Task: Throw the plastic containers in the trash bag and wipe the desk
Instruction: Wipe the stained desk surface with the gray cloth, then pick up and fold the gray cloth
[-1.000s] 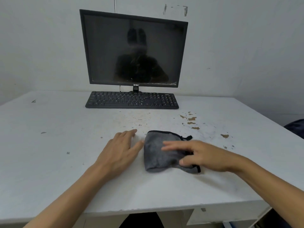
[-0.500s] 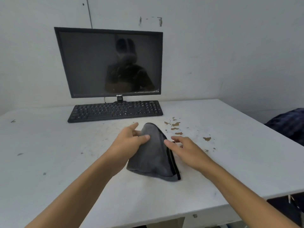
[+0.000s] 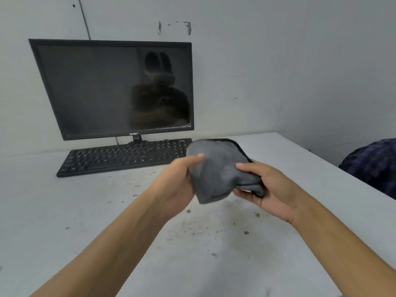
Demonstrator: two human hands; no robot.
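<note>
Holding a grey cloth between both hands, the person keeps it just above the desk, toward the back and in front of the right end of the keyboard. The left hand pinches the cloth's left side with the thumb on top. The right hand grips the bunched right side, thumb over and fingers under. This two-handed hold looks meant to gather the cloth into a pad for wiping. No plastic containers or trash bag are in view, so wiping seems to be the step in hand.

Dark specks lie scattered on the desk below the hands and toward the near edge. Long strokes have room on the left side and along the near edge. At the back edge, the keyboard and the monitor limit the reach. The right edge runs close by the right hand, with dark blue fabric beyond it, so dirt pushed that way would likely drop off.
</note>
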